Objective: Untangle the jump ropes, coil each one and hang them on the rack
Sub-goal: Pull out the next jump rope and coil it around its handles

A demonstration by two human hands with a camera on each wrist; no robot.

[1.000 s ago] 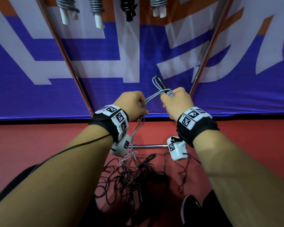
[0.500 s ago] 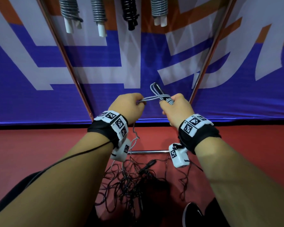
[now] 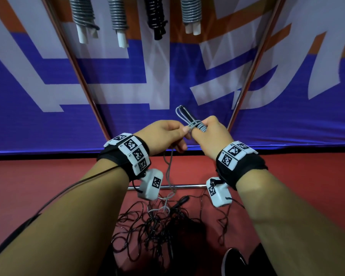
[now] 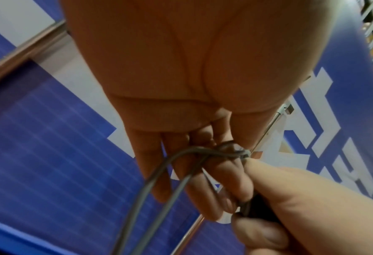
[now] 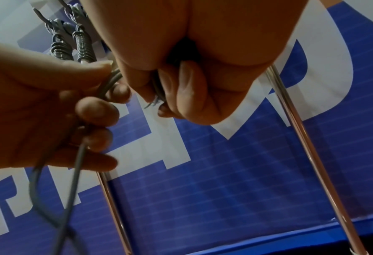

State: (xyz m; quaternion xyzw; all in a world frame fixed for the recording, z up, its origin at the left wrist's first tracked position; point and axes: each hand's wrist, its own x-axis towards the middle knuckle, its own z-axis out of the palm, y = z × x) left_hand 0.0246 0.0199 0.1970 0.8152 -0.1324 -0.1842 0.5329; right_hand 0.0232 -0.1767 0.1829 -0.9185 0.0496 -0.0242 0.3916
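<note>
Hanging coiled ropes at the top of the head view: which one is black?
The third coil from the left; the other three are grey with white handles.

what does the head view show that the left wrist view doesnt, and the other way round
Only the head view shows the four coiled jump ropes hanging at the top, the tangled pile of black ropes on the red floor and a black shoe.

Only the left wrist view shows the left hand's palm side, with the cord crossing its fingers.

Both show the left hand and right hand gripping the thin grey jump rope, before the blue and white banner.
</note>
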